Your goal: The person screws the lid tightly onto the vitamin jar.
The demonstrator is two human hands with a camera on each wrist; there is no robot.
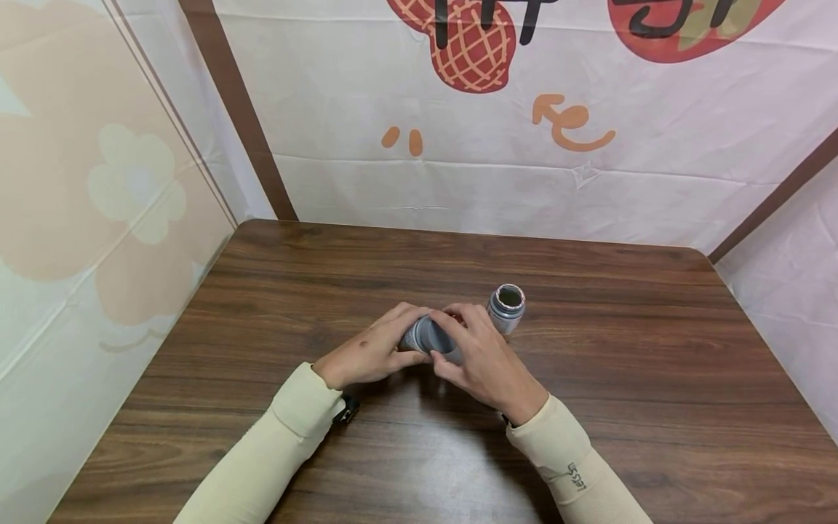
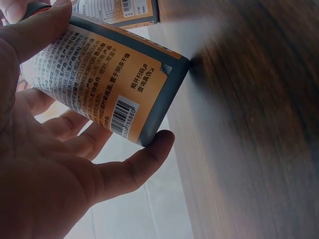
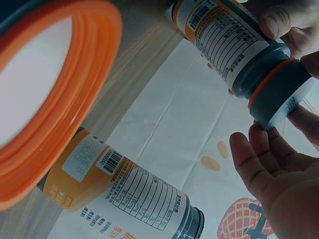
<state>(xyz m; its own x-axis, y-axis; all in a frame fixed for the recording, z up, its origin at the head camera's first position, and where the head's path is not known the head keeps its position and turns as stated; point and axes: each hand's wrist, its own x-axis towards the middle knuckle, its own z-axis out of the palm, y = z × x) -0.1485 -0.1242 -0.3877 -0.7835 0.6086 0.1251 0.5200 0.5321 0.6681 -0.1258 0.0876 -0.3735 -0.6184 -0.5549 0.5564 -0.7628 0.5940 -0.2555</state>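
My left hand [image 1: 373,349] grips a dark grey bottle [image 2: 114,79] with an orange and white label, fingers and thumb round its sides. The bottle is tilted, its base edge right by the tabletop in the left wrist view. My right hand [image 1: 481,356] holds the grey screw cap [image 3: 281,94] at the bottle's top, thumb and fingertips at its rim. An orange ring shows where cap and neck meet. Just beyond my right hand stands a second, uncapped bottle [image 1: 504,316] of the same kind, a ragged silvery edge round its mouth.
Close to the right wrist camera is a loose cap [image 3: 94,74], its orange threaded inside and white liner showing. The brown wooden table [image 1: 622,349] runs back to a printed white cloth [image 1: 458,189], with more cloth at both sides.
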